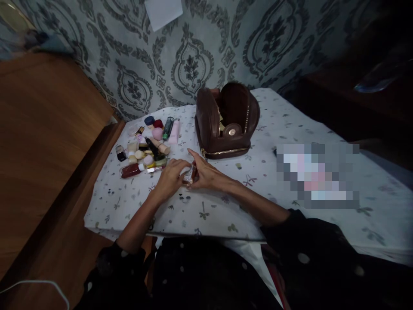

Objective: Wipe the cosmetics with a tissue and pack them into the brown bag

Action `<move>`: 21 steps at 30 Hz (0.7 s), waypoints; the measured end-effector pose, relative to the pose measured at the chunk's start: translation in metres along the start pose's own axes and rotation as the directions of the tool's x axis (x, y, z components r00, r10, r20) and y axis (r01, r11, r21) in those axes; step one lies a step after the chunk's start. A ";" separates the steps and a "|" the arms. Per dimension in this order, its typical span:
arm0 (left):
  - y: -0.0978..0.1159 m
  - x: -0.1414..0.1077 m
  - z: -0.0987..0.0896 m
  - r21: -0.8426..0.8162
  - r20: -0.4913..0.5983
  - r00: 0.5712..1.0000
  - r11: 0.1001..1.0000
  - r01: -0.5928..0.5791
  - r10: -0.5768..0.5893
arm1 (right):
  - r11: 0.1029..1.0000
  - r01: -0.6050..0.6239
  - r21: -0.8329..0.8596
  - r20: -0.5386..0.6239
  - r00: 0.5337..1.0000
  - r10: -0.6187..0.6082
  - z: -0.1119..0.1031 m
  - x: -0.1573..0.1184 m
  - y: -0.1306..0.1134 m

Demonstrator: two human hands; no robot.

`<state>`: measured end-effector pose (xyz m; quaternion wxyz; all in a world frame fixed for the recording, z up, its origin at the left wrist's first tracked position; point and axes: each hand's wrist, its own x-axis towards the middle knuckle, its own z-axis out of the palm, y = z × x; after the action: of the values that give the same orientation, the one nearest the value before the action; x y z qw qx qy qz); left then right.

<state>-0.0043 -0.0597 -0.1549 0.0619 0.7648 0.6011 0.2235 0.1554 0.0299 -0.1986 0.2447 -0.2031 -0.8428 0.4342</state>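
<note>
Patterned wallpaper point(190, 64) ahead, printed white cloth point(213, 219) underneath. My left hand point(170, 177) and right hand point(206, 173) both clamped on a small shiny container point(189, 176), which sits between them. Red bottle point(130, 171) left of my left hand, cosmetics pile point(156, 149) just beyond it. Brown bag point(208, 125), unzipped, beyond my right hand.

Single head camera here, high over surface point(219, 215)'s near edge, tipped forward and down; hands point(209, 174) near, mid-frame; patterned wall point(190, 69) facing, across top!
</note>
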 end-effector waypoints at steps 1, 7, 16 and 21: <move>-0.005 0.003 -0.001 0.012 -0.021 0.999 0.999 0.038 -0.037 | 1.000 -0.002 0.005 0.000 1.000 0.002 0.000 0.000 -0.001; -0.031 -0.010 -0.010 -0.105 -0.079 0.972 0.971 0.214 -0.222 | 0.998 -0.053 0.041 0.021 0.998 0.052 -0.001 -0.001 -0.003; -0.013 -0.059 -0.013 -0.061 -0.127 0.981 0.989 0.138 -0.145 | 0.995 -0.095 -0.034 0.006 0.995 0.095 0.001 0.000 -0.002; 0.006 -0.050 -0.004 0.058 -0.122 0.989 0.994 0.088 -0.081 | 0.997 -0.056 -0.048 0.015 0.998 0.056 0.001 -0.001 -0.005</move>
<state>-0.0096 -0.1090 -0.1623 0.0110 0.7253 0.6424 0.2471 0.1554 0.0262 -0.1949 0.2209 -0.2290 -0.8488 0.4223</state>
